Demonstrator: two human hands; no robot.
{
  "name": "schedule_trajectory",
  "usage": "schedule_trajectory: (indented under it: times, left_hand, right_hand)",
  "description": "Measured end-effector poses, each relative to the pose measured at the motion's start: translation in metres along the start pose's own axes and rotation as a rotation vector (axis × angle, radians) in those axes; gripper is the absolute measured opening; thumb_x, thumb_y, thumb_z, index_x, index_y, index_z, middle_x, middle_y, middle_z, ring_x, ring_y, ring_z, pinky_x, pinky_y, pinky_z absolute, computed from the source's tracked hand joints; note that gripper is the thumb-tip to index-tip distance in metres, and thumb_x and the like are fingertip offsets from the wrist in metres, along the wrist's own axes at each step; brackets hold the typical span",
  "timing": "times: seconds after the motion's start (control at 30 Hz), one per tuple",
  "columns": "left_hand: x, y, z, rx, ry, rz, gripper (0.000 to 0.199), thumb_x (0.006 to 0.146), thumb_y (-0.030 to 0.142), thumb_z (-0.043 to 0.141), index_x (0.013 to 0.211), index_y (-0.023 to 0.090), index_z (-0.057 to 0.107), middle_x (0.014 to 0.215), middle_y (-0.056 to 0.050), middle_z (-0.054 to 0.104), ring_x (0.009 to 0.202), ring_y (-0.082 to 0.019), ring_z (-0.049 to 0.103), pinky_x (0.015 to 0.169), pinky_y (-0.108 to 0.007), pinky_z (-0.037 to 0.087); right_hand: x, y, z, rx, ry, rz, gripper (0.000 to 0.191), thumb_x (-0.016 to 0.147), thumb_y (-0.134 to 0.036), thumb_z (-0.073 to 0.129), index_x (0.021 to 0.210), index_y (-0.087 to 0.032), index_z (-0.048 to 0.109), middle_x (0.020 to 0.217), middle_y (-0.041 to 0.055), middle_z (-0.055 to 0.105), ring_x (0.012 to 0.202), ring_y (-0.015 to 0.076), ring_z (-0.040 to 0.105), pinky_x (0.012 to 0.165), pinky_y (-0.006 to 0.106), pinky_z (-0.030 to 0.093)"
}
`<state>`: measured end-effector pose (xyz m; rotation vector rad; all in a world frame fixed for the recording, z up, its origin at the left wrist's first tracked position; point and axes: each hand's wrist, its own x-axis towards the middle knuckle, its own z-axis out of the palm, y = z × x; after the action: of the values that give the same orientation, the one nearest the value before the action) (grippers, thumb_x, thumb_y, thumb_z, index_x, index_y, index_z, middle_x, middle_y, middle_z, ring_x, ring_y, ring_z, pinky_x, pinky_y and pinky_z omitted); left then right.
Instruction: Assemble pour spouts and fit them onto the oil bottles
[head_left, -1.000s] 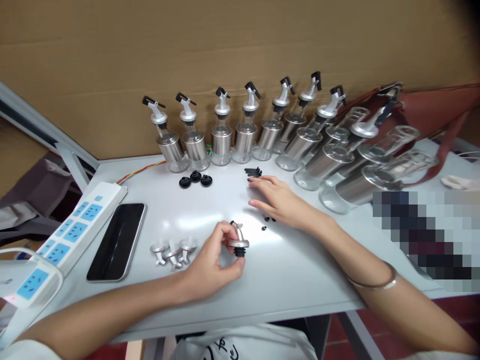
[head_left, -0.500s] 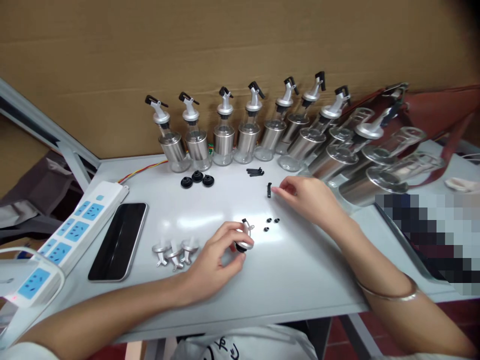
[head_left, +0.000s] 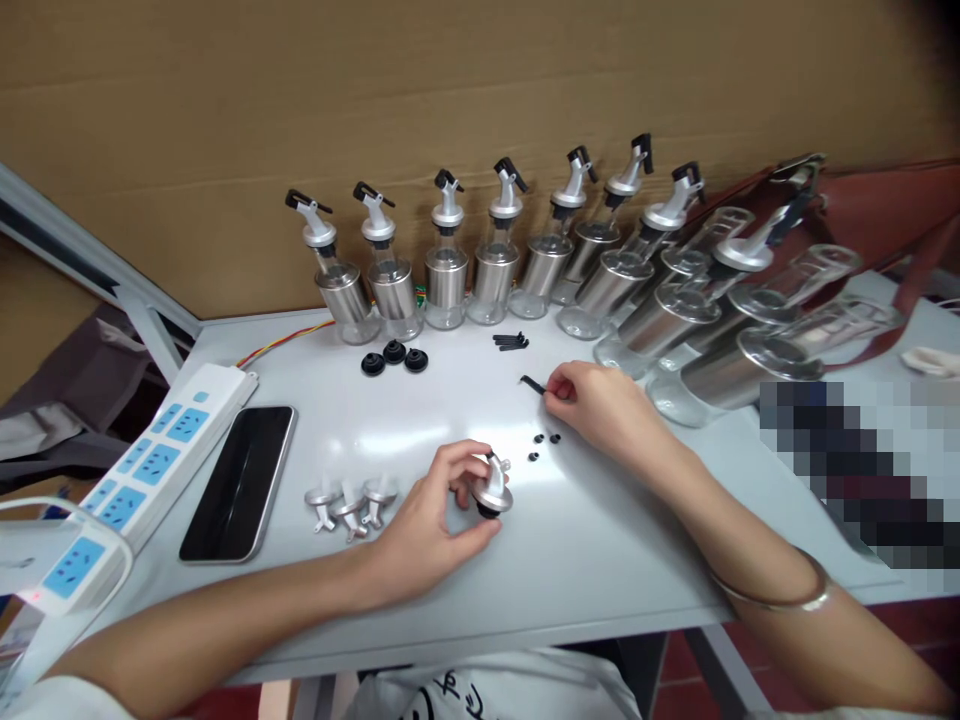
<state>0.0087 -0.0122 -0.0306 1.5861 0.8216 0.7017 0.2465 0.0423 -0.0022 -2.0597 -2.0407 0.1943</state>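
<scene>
Nearest the left grip (head_left: 457, 500), the spout (head_left: 493, 488) is showing silver over black; the right grip (head_left: 570, 392) is holding a solid black lever (head_left: 533, 384). Beneath both, the tabletop (head_left: 420, 410) is showing plain pale grey-blue.

No word, brand or number can be read for certain. Black, handwritten-style lettering (head_left: 451, 694) stands on the white cloth (head_left: 551, 682) just beyond the middle of the front edge of the table (head_left: 600, 560); it is slanted and partly cut off by the bottom of the view, so its wording cannot be told.
</scene>
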Motion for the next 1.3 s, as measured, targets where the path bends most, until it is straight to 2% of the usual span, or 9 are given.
schedule_trajectory:
  times: [0.17, 0.33, 0.5, 0.7, 0.9, 1.13, 1.3]
  left_hand:
    - [0.002, 0.002, 0.003, -0.129, -0.001, -0.076, 0.07, 0.076, 0.009, 0.066, 0.13, 0.029, 0.028, 0.093, 0.001, 0.05, 0.091, -0.017, 0.052, 0.083, -0.034, 0.038]
    - [0.004, 0.005, 0.003, -0.195, 0.011, -0.105, 0.075, 0.075, 0.009, 0.068, 0.133, 0.029, 0.025, 0.09, 0.002, 0.049, 0.084, -0.015, 0.049, 0.084, -0.035, 0.037]
    - [0.004, 0.006, 0.003, -0.214, 0.019, -0.098, 0.073, 0.074, 0.01, 0.069, 0.132, 0.027, 0.028, 0.089, 0.002, 0.048, 0.082, -0.015, 0.049, 0.082, -0.034, 0.038]
    - [0.005, 0.007, 0.002, -0.217, 0.021, -0.11, 0.07, 0.076, 0.011, 0.069, 0.131, 0.028, 0.028, 0.09, 0.002, 0.049, 0.084, -0.015, 0.049, 0.082, -0.033, 0.038]
    - [0.003, 0.004, 0.003, -0.194, 0.024, -0.053, 0.066, 0.08, 0.011, 0.067, 0.129, 0.028, 0.028, 0.094, 0.001, 0.049, 0.087, -0.015, 0.05, 0.083, -0.032, 0.039]
    - [0.003, 0.004, 0.002, -0.176, 0.005, -0.012, 0.059, 0.082, 0.008, 0.065, 0.129, 0.029, 0.035, 0.095, 0.001, 0.05, 0.092, -0.015, 0.051, 0.086, -0.031, 0.041]
    - [0.001, 0.002, 0.001, -0.157, 0.013, -0.023, 0.058, 0.084, 0.013, 0.066, 0.131, 0.029, 0.035, 0.099, 0.0, 0.052, 0.095, -0.016, 0.052, 0.092, -0.034, 0.041]
  right_hand:
    - [-0.008, -0.012, -0.007, 0.134, -0.014, -0.088, 0.009, 0.074, -0.014, 0.056, 0.069, -0.019, 0.061, 0.067, 0.0015, 0.069, 0.059, 0.0161, 0.061, 0.054, 0.025, 0.039]
    - [-0.027, -0.029, -0.017, 0.545, -0.076, -0.38, 0.01, 0.078, -0.013, 0.052, 0.071, -0.02, 0.055, 0.063, -0.0022, 0.062, 0.056, 0.011, 0.055, 0.054, 0.021, 0.042]
    - [-0.034, -0.033, -0.016, 0.586, -0.114, -0.52, 0.012, 0.079, -0.011, 0.05, 0.071, -0.02, 0.05, 0.07, -0.0003, 0.058, 0.063, 0.0119, 0.054, 0.061, 0.023, 0.044]
    - [-0.034, -0.032, -0.019, 0.646, -0.154, -0.525, 0.012, 0.08, -0.01, 0.052, 0.073, -0.019, 0.051, 0.071, -0.0003, 0.059, 0.063, 0.0117, 0.054, 0.062, 0.023, 0.044]
    - [-0.035, -0.03, -0.023, 0.643, -0.227, -0.577, 0.011, 0.084, -0.012, 0.054, 0.075, -0.019, 0.056, 0.074, 0.0005, 0.063, 0.067, 0.012, 0.056, 0.064, 0.023, 0.044]
    - [-0.037, -0.031, -0.025, 0.654, -0.258, -0.538, 0.009, 0.083, -0.01, 0.055, 0.078, -0.018, 0.057, 0.074, -0.0002, 0.063, 0.066, 0.0114, 0.057, 0.064, 0.022, 0.043]
    - [-0.037, -0.03, -0.028, 0.674, -0.283, -0.53, 0.007, 0.084, -0.013, 0.059, 0.079, -0.018, 0.059, 0.077, -0.0001, 0.066, 0.07, 0.0121, 0.059, 0.066, 0.022, 0.044]
